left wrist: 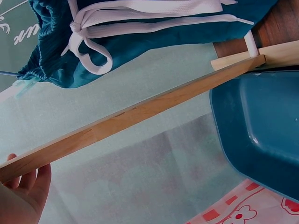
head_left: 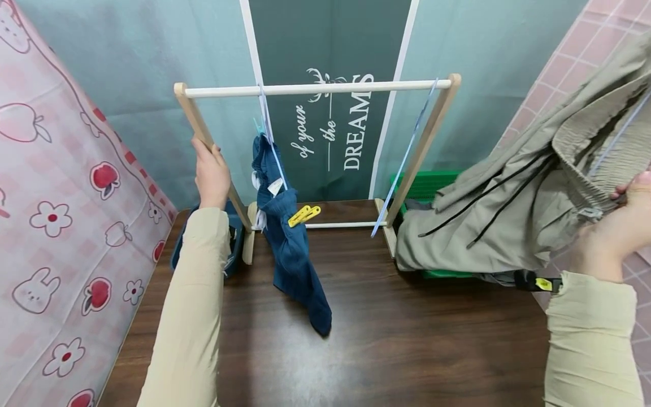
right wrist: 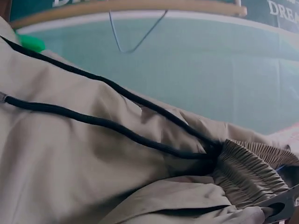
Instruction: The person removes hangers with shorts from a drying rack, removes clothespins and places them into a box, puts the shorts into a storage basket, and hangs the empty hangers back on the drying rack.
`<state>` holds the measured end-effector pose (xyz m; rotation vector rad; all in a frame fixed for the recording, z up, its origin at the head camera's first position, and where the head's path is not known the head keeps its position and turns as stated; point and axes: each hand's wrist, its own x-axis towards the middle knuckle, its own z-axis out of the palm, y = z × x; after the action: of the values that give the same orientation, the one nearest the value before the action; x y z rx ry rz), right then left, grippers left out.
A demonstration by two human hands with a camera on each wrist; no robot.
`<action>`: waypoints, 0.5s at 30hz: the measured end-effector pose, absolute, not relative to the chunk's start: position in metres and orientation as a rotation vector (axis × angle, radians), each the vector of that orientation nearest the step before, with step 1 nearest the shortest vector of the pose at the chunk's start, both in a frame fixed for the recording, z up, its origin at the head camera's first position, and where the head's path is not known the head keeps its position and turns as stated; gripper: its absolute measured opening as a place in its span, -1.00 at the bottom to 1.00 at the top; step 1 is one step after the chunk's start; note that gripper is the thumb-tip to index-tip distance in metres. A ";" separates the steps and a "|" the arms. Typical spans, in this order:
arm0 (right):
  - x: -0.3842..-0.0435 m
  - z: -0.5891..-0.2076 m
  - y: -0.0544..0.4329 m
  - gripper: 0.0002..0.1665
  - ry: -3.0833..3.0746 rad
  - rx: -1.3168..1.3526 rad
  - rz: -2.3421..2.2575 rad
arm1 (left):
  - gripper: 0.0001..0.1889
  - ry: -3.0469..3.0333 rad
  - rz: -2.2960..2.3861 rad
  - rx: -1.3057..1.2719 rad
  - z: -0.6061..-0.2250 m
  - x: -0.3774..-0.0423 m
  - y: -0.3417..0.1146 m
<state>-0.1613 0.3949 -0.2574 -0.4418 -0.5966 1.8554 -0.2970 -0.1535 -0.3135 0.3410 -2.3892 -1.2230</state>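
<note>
While the left hand (head_left: 211, 175) holds the rack (head_left: 325, 89), the right hand (head_left: 617, 229) holds up a pair of big grey-green pants (head_left: 513, 237). The left fingers and thumb go around the wooden post (head_left: 195, 116) on the left side, a bit below the top bar. The right hand is closed on the stretchy waist of the pants, close to a small grey clip (head_left: 590, 213). The pants are at the right, well apart from the left hand. They slant down, and two black strings (right wrist: 103, 122) hang from the waist. The pants hide part of a green basket (head_left: 427, 181), and I cannot tell if the legs dip into it.

Blue pants (head_left: 287, 223) hang from the left part of the white top bar on a thin blue hanger. A pale blue-green clip (head_left: 258, 125) is at their top, and a yellow clip (head_left: 305, 215) is next to their waist. White strings (left wrist: 187, 6) hang down their front. One more blue hanger (head_left: 406, 160) hangs near the right post, with no clothes on it.

A blue tub (left wrist: 266, 126) is beside the left foot of the rack. The rack stands on a shiny brown table (head_left: 396, 345). Behind it is a green cloth (head_left: 290, 51) with white words. On the left is a pink cloth (head_left: 66, 226) with apples, flowers and bunnies.
</note>
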 end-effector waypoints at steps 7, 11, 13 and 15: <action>-0.163 -0.254 0.400 -0.92 -0.676 -0.450 1.865 | -0.47 -2.393 -1.212 0.345 -0.313 -0.297 -0.153; -0.163 -0.260 0.404 -0.84 -0.636 -0.363 1.912 | -0.47 -2.394 -1.222 0.348 -0.312 -0.297 -0.153; -0.161 -0.265 0.408 -0.80 -0.654 -0.345 1.933 | -0.47 -2.394 -1.227 0.352 -0.312 -0.298 -0.153; -0.157 -0.271 0.413 -0.80 -0.721 -0.355 1.953 | -0.47 -2.397 -1.231 0.353 -0.313 -0.298 -0.153</action>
<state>-0.1566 0.4127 -0.2713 -0.3549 -0.7210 1.9533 -0.2980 -0.1525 -0.3125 0.3530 -2.3966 -1.2306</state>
